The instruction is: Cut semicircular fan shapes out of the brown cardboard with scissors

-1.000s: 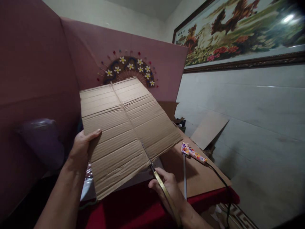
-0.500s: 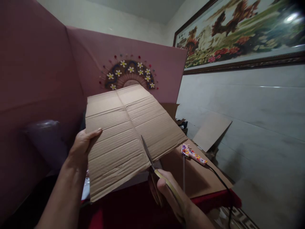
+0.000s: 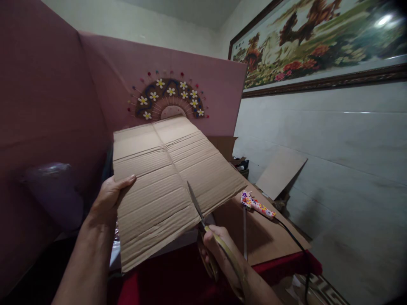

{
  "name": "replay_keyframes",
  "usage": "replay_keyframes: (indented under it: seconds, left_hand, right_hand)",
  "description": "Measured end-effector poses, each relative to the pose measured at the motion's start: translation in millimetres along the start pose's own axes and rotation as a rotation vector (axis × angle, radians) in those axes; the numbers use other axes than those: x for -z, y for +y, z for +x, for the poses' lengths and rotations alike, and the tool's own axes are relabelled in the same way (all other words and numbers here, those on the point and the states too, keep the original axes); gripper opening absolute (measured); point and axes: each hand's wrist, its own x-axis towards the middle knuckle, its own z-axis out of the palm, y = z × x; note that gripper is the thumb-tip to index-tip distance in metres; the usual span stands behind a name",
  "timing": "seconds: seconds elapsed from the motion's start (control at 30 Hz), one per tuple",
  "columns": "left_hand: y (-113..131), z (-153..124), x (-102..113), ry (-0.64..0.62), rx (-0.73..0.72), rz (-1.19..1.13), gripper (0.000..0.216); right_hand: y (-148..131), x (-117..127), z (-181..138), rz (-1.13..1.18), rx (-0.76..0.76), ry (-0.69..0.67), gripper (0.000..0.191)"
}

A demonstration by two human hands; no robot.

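A creased sheet of corrugated cardboard point(image 3: 152, 190) is held up, tilted, in front of me. My left hand point(image 3: 111, 192) grips its left edge, thumb on top and the other fingers hidden underneath. In my right hand point(image 3: 222, 245) is a pair of scissors point(image 3: 196, 202) with yellowish handles. One blade lies on top of the cardboard at its near edge, pointing up along the middle crease; the other blade is hidden below the sheet.
A flower-patterned glue gun point(image 3: 258, 205) with a black cord lies on a brown board point(image 3: 270, 241) at the right. Red cloth point(image 3: 165, 275) covers the table. A pink panel point(image 3: 219, 93) bears a flowered half-ring decoration point(image 3: 171, 91). Another board point(image 3: 281, 171) leans against the wall.
The far edge of the cardboard has dipped slightly, and the view has shifted a little. Both hands keep their holds, and the scissors stay at nearly the same place on the sheet.
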Motion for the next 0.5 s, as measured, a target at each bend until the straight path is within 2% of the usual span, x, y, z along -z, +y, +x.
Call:
replay_keyframes:
  seconds: [0.17,0.3,0.5]
  left_hand:
    - [-7,3,5,-0.023,-0.049,-0.043,0.045]
    - [-12,7,7,-0.008,-0.080,-0.032,0.046]
    - [-21,11,9,-0.025,-0.018,-0.045,0.048]
  right_hand:
    - [19,0,7,-0.136,0.053,0.074,0.062]
    - [25,-1,13,-0.209,0.097,0.116,0.054]
    - [23,-3,13,-0.244,0.093,0.154,0.050]
